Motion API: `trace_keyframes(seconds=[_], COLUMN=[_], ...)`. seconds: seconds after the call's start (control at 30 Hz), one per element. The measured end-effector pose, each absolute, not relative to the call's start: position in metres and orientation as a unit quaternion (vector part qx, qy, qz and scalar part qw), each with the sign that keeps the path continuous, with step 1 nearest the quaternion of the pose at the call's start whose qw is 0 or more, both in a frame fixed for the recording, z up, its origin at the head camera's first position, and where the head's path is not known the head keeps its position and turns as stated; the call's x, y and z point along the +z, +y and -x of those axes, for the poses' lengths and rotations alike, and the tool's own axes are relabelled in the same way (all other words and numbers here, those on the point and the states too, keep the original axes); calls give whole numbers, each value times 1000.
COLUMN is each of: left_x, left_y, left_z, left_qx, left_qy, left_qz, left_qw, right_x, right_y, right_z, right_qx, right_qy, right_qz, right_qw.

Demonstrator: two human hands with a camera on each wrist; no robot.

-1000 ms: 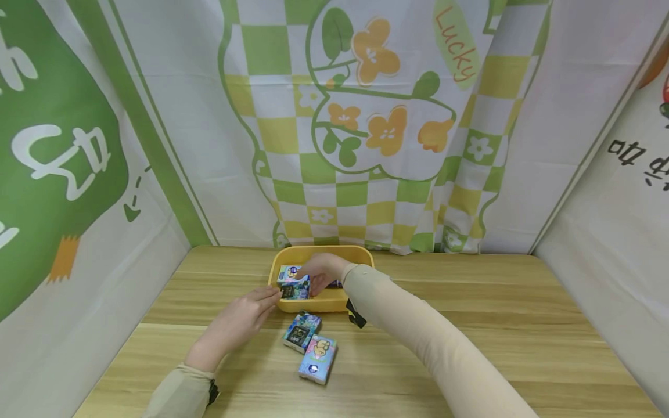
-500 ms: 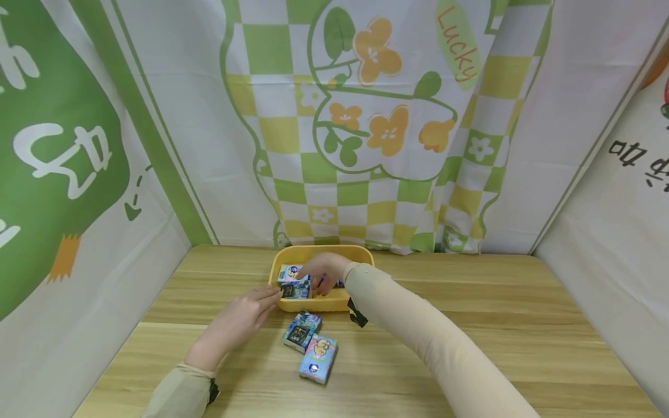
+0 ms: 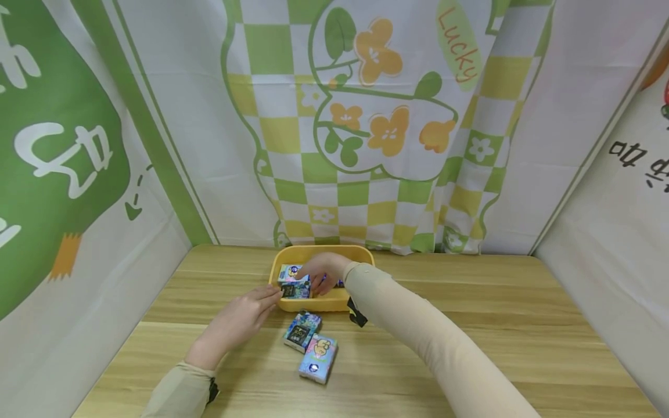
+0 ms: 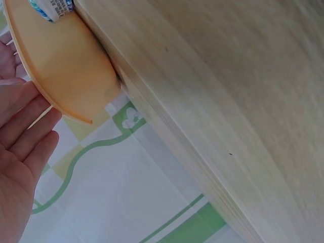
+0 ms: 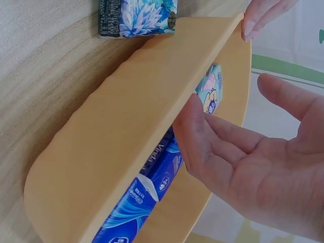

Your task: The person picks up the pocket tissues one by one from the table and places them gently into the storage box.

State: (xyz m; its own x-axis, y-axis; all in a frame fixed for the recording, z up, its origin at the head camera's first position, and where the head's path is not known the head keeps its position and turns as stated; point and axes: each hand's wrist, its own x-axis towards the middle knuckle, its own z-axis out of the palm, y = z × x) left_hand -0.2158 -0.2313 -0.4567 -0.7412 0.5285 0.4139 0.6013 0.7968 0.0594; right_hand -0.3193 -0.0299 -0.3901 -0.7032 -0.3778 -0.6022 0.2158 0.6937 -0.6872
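Note:
A yellow-orange plastic basket (image 3: pixel 325 304) stands at the back of the wooden table. My right hand (image 3: pixel 328 270) reaches down inside it, fingers loosely bent and thumb apart, with nothing seen in its grasp. Left of those fingers lie a light-blue tissue pack (image 3: pixel 288 273) and a dark floral tissue pack (image 3: pixel 295 290). Deep-blue tissue packs (image 5: pixel 129 210) sit below the right hand, partly hidden by the basket wall. My left hand (image 3: pixel 243 313) touches the basket's left front rim with straight fingertips. In front of the basket lie another floral tissue pack (image 3: pixel 302 332) and a pale-blue one (image 3: pixel 319 360).
The wooden table (image 3: pixel 470 337) runs out to both sides of the basket. Directly behind hangs a curtain (image 3: pixel 360 203) in a green and yellow check. Printed fabric walls (image 3: pixel 162 261) close off the left and right.
My right hand's fingers shift slightly inside the basket, a little away from the floral pack. The left hand and the packs on the table stay where they were.

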Motion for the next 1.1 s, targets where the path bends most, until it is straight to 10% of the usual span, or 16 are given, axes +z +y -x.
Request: trace_keyframes(seconds=[1.1], left_x=[-456], left_y=[-232], left_z=[216], left_qx=[-98], left_qy=[-926], left_qz=[309], left_qw=[194], right_x=[-395], right_y=[-30], right_z=[321], right_qx=[-394], right_qy=[819], right_qz=[38], right_qw=[415])
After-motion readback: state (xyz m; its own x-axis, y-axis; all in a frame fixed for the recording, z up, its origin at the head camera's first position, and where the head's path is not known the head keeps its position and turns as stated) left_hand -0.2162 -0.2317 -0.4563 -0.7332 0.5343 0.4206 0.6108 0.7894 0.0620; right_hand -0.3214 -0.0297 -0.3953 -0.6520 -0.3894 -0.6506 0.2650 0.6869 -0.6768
